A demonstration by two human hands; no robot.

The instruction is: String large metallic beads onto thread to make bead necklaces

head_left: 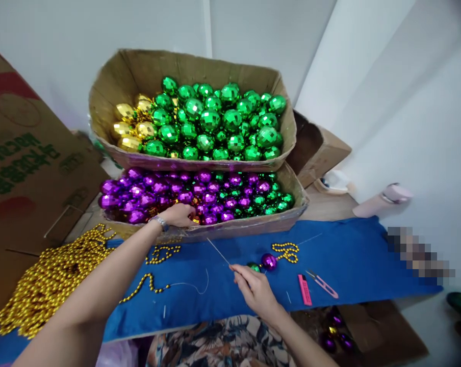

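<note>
My left hand [180, 215] reaches into the front cardboard box among shiny purple balls [136, 191], close to a few gold ones. Its fingers are curled and closed; their tips are hidden, so what they grip cannot be made out. Above the blue cloth, my right hand [253, 286] pinches a long thin needle [218, 251], which points up and left toward the box. Just beyond this hand lie a partly covered green ball [253, 266] and a purple ball [269, 262]. A short gold bead strand [286, 252] adjoins them, with a thin thread trailing right.
Behind, a raised box [192, 164] holds green and gold balls. Gold bead strands [58, 275] are heaped at left beside a large carton [27, 188]. A pink lighter [304, 289] and thread snips [322, 284] lie on the blue cloth [353, 255]. A pink bottle [383, 200] stands at right.
</note>
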